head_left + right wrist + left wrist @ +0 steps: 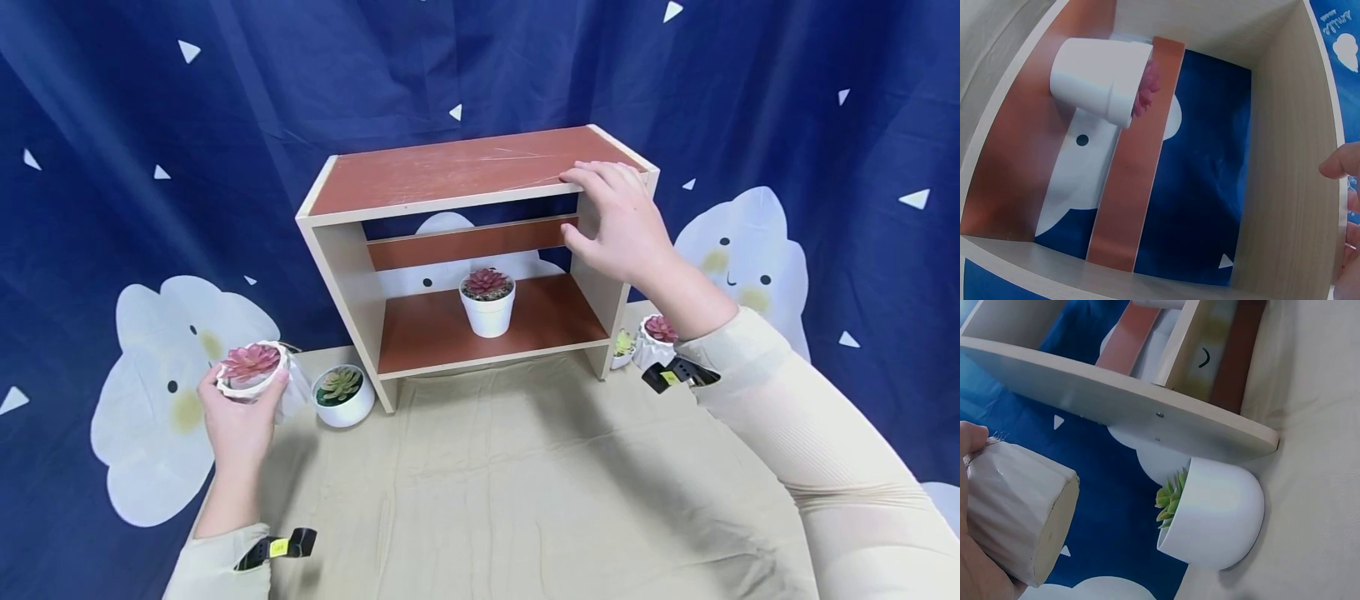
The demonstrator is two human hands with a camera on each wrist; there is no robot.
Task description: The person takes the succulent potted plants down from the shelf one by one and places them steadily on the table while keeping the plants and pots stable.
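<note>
At the left, my left hand [238, 417] grips a white potted succulent [251, 364] with pink leaves, lifted beside the cabinet. Its white sides and pale flat base show tilted in the left wrist view. My right hand [622, 221] holds the front edge of the small open shelf cabinet [465, 171] near the right corner, fingers over the reddish-brown top and thumb below. On the inner board, a smooth white pot with a dark pink succulent [489, 312] stands upright. In the right wrist view, the thumb [1338, 164] overlaps the board's underside.
A round white pot with a green succulent [343, 396] stands beside the cabinet's left foot. By the right side are a pink succulent in a white pot [656, 343] and a small yellow-green one [622, 348]. Beige cloth [480, 483] covers the surface; a blue curtain [375, 75] hangs behind.
</note>
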